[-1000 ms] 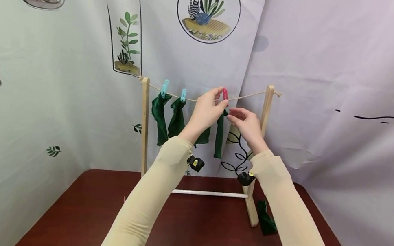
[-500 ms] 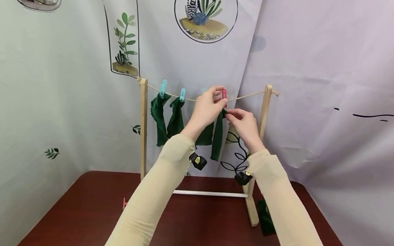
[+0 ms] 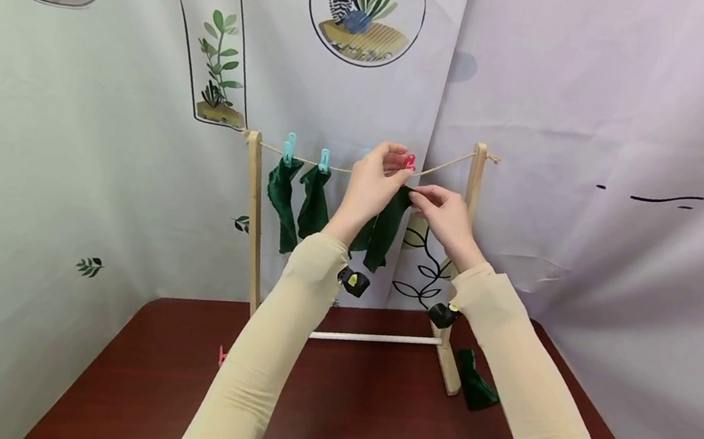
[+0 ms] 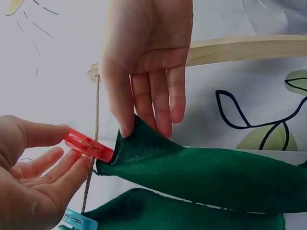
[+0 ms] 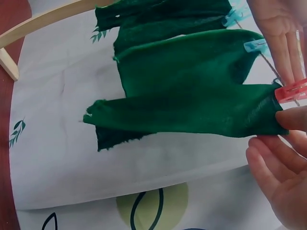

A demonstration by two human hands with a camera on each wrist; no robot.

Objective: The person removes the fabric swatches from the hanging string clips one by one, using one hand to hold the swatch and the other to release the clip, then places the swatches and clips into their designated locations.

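Note:
My left hand (image 3: 373, 182) pinches a red clothespin (image 4: 88, 145) between thumb and fingers, up at the twine line (image 4: 98, 105). The clothespin's jaws sit over the twine and a corner of a dark green cloth (image 4: 158, 163). To the right, my right hand (image 3: 447, 216) pinches that cloth's other top corner between thumb and fingertips, as the right wrist view also shows. The cloth hangs down from there, beside another green cloth (image 5: 177, 64) that a light blue clothespin (image 5: 255, 46) holds on the line.
Two more green cloths (image 3: 282, 200) hang at the left under light blue clothespins (image 3: 324, 160). Wooden posts (image 3: 253, 222) carry the line, with a white bar (image 3: 377, 338) low between them. On the dark red table (image 3: 328, 414) lie a folded green cloth (image 3: 475, 385) and a red clothespin (image 3: 221, 356).
My right hand has gone from beside the cloth to pinching its free corner and drawing it out to the right. The red clothespin in my left hand has tilted.

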